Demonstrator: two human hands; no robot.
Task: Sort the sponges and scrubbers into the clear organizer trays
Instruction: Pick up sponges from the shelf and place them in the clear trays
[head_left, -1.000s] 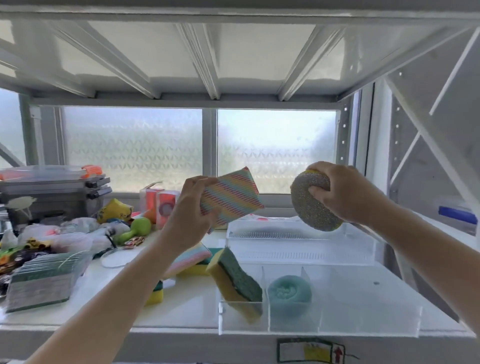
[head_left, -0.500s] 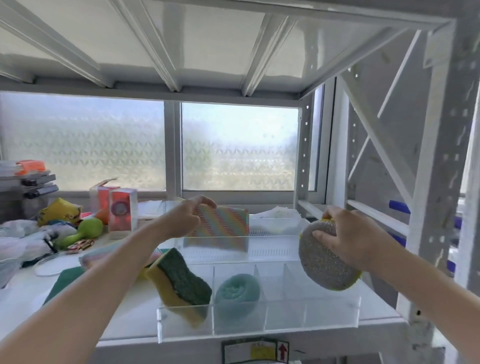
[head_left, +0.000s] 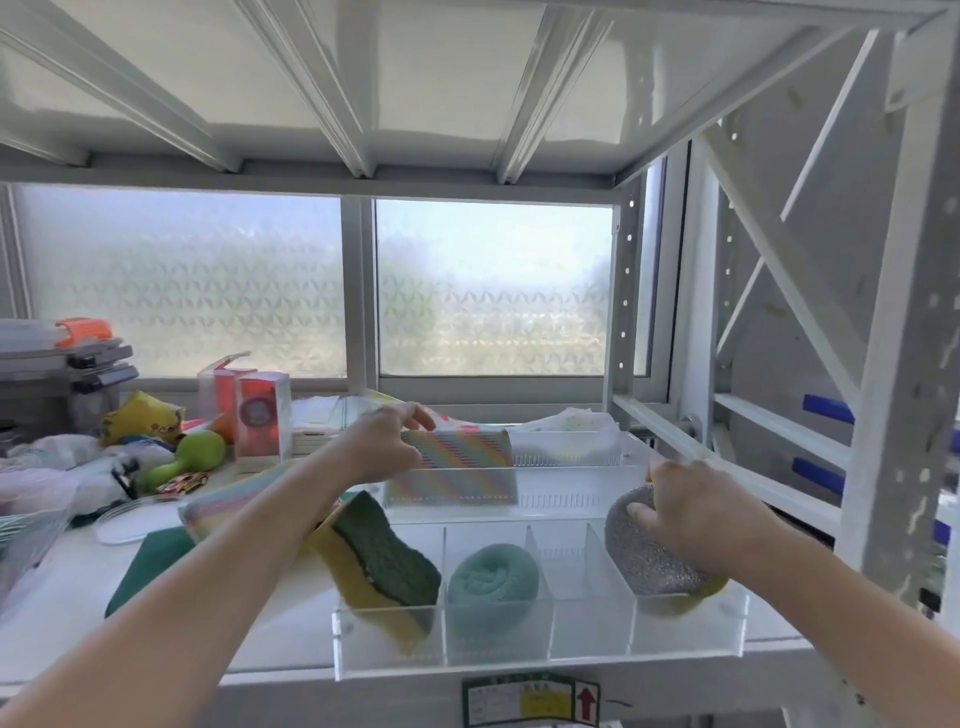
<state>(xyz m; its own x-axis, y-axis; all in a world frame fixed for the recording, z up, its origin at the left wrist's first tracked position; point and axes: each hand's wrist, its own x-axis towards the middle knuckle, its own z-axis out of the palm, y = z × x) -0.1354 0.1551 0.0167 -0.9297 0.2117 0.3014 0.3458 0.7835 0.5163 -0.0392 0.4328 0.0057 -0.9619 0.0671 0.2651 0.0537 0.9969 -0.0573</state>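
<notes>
1. White metal shelving before a frosted window carries everything; take the front organizer tray (head_left: 540, 642), a clear divided box at the shelf's (head_left: 78, 582) near edge, as the landmark.
2. Right hand (head_left: 698, 514): grip closed on a round silver scrubber (head_left: 649, 551), which sits low in that tray's rightmost compartment, a yellow edge showing beneath it. Judged from this, release is the coming move, with nothing beneath in the way.
3. Left hand (head_left: 387, 447): grip closed on the top edge of a rainbow-striped sponge (head_left: 457, 467), standing on its long edge, long axis running left to right, in the rear tray (head_left: 571, 493) directly behind the landmark.
4. In the landmark's leftmost compartment a yellow-and-green sponge (head_left: 384, 566) leans tilted; next right sits a teal mesh scrubber (head_left: 493, 582); the narrow compartment between that and the silver scrubber holds nothing.
5. Left of the landmark lie another pastel striped sponge (head_left: 228, 506) and a green pad (head_left: 150, 566), not yet sorted, nearer the left hand.
</notes>
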